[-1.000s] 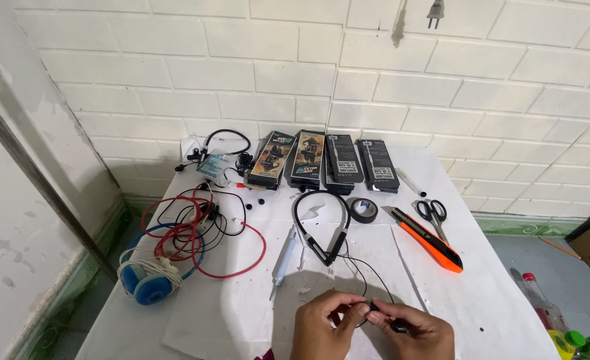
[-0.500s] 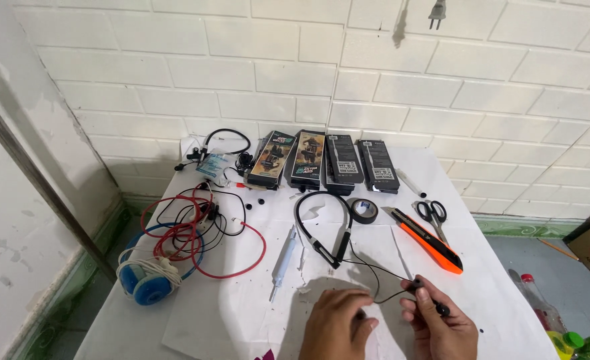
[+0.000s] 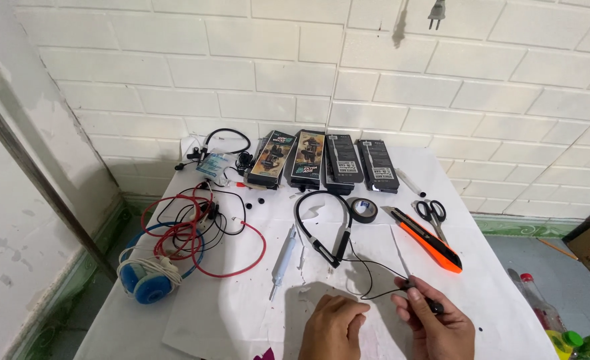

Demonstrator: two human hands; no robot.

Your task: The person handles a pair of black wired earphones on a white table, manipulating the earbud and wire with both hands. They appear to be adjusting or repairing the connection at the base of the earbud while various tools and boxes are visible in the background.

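The right hand [image 3: 435,323] is pinched shut on a small black earbud [image 3: 420,296] at the end of a thin black wire [image 3: 375,277]. The left hand [image 3: 331,327] rests on the white table [image 3: 495,280] just beside it, fingers loosely curled and holding nothing as far as the view shows. The wire runs up from the earbud to the black neckband headset [image 3: 323,223], which lies flat in the middle of the table.

For this bit, the person would probably do best to keep the wire slack, since it looks thin enough to tear at the joint if tugged, and to let the left hand steady the cable close to the earbud rather than hang back.

Further out: an orange utility knife [image 3: 428,241] lies right of the headset, scissors [image 3: 431,213] behind it, a roll of black tape [image 3: 363,210] between, four boxes [image 3: 325,160] along the wall, and a tangle of red and black cables [image 3: 198,230] to the left.
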